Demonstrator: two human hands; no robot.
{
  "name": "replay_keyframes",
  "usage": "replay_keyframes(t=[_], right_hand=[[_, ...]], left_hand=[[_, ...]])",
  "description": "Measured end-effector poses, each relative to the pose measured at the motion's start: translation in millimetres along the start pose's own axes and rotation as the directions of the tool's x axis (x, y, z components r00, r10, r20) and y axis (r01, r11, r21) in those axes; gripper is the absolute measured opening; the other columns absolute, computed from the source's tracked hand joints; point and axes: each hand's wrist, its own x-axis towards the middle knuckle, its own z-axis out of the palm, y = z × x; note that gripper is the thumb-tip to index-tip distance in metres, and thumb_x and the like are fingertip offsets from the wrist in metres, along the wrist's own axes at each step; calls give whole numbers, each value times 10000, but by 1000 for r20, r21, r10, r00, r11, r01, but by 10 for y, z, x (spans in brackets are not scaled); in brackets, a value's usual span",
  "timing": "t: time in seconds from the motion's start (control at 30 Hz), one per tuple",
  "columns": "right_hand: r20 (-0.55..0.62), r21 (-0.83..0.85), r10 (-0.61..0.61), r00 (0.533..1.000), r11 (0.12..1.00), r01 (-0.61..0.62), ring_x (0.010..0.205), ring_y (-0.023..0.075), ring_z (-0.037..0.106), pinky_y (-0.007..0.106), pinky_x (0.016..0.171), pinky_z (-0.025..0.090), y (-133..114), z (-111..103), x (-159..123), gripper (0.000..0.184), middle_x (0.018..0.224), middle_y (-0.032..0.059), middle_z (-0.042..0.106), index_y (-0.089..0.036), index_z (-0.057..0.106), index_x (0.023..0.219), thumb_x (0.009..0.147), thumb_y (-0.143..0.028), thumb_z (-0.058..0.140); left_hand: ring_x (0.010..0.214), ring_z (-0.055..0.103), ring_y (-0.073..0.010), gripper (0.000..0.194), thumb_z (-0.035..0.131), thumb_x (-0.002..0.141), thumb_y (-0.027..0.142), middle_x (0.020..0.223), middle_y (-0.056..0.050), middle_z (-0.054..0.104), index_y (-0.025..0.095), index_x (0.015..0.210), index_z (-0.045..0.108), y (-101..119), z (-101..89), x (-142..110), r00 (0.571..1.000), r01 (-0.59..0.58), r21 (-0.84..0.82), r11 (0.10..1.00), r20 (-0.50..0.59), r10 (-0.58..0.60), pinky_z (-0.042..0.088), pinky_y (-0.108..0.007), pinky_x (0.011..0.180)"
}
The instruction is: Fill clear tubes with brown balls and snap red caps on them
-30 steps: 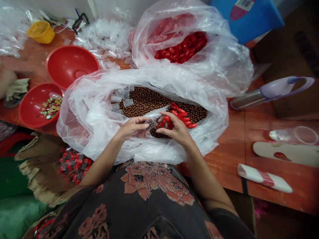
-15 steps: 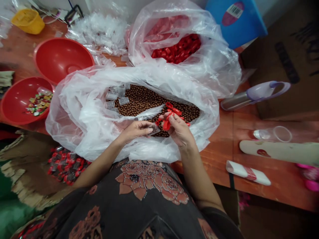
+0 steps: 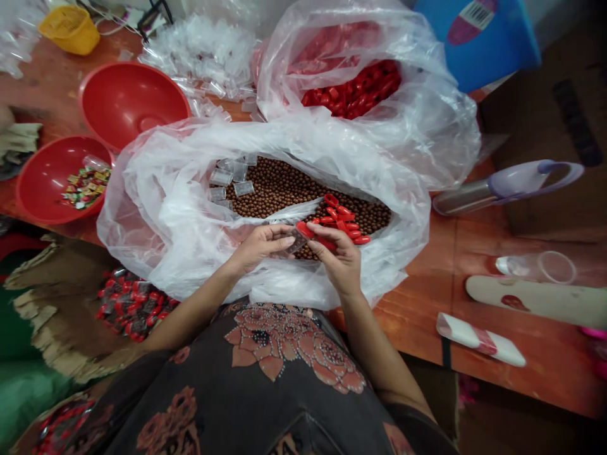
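Two hands are working over a sack of brown beads [image 3: 156,215], the left hand [image 3: 258,248] pinching a small clear bag [image 3: 296,243] while the right hand [image 3: 334,256], gripping a red plastic piece [image 3: 306,229], is pressing it against the bag.

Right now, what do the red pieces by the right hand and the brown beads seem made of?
The red pieces look like moulded plastic: glossy, even colour. The brown beads have a soft sheen, perhaps plastic or wood; hard to tell.
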Motion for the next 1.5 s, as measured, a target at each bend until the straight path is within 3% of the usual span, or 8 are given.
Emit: replay_keyframes(t=[0.2,0.43,0.63,0.83,0.97,1.27,1.37,1.5], right_hand=[[65,-116,-144,987,982,151,1200,231,640,554,1119,466,156,-20,-47,271,1220,-25,707,-366,666,1120,873,-255,675],[79,-203,-244,967,945,255,1328,257,532,537,1181,384,265,61,-51,660,1393,9,593,-401,487,1363,784,-298,787],[31,-258,-195,980,946,196,1231,246,602,526,1124,448,215,71,-36,446,1321,29,638,-374,522,1345,917,-303,624],[121,-290,-362,924,878,382,1306,307,518,577,1128,419,261,73,25,799,1387,51,552,-406,405,1409,731,-356,826],[121,-284,-291,949,906,314,1304,299,519,566,1148,395,275,88,-18,789,1382,62,550,-383,378,1425,758,-330,797],[221,-176,-173,960,961,213,1279,286,554,532,1107,455,277,55,-76,782,1355,83,569,-334,405,1357,698,-340,824],[31,-10,-71,997,997,71,1220,249,597,462,1041,520,262,34,-91,743,1334,79,579,-338,404,1326,710,-361,819],[-232,189,175,957,973,-132,957,177,692,368,871,589,182,64,-33,322,1026,20,712,-276,540,1051,803,-334,738]], left_hand=[[755,670,-143,364,785,727,333,945,-71,737,187,1057,739,-6,17,3,999,-10,-36,999,-46,8,520,-246,655],[769,660,-128,304,785,714,276,897,-41,719,172,992,719,-40,170,38,992,-66,-213,975,-119,42,530,-234,668],[700,659,-115,303,796,704,245,864,-32,717,150,974,699,-71,181,38,995,-50,-281,958,-101,22,557,-270,719],[809,699,-182,377,705,828,452,855,-86,723,151,1055,681,-3,196,108,998,61,-319,946,-3,-65,548,-261,666],[698,685,-189,590,460,903,674,703,-92,686,143,1036,678,-10,322,187,984,171,-334,927,6,-179,494,-243,536],[500,554,-116,392,375,955,454,629,-16,617,175,1092,613,-104,554,162,975,19,-350,937,-203,-95,477,-251,550],[469,535,-107,394,366,933,412,634,-2,624,178,1170,577,-63,481,116,981,-22,-315,949,-190,-40,448,-231,508],[442,520,-107,455,376,930,441,639,1,633,165,1253,540,-38,409,81,990,3,-259,966,-136,-40,441,-228,478]])
